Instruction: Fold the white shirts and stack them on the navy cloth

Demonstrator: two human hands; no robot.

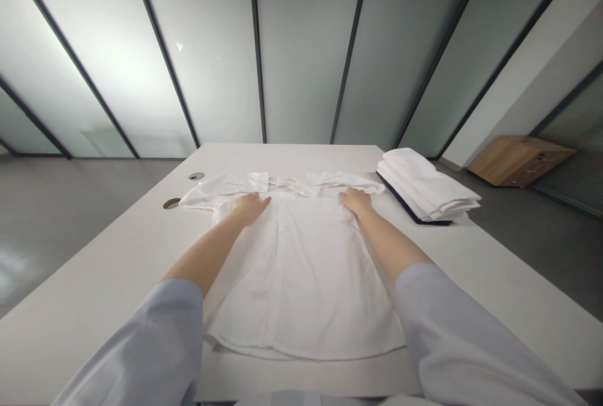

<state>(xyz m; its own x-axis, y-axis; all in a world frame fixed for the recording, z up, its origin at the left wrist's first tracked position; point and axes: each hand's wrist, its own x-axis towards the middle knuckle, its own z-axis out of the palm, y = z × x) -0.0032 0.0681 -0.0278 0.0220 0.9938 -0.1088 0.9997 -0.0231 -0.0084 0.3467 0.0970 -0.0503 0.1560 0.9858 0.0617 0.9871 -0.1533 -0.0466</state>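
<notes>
Head view: left hand (250,207), right hand (357,200) on shirt (313,268); wooden cabinet (509,159), contents hidden.

We wear a pale grey-blue top (277,399); its left sleeve (151,337) and right sleeve (456,330) are plain, loose and softly creased, ending in straight hems (183,283); our forearms (211,246) and hands (249,208) are bare.

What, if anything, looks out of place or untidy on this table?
Nothing looks spilled or damaged. The white shirt is rumpled at its far end, while its near part lies flatter. The stack of folded white cloth lies by the right edge of the table, its layers uneven.
</notes>
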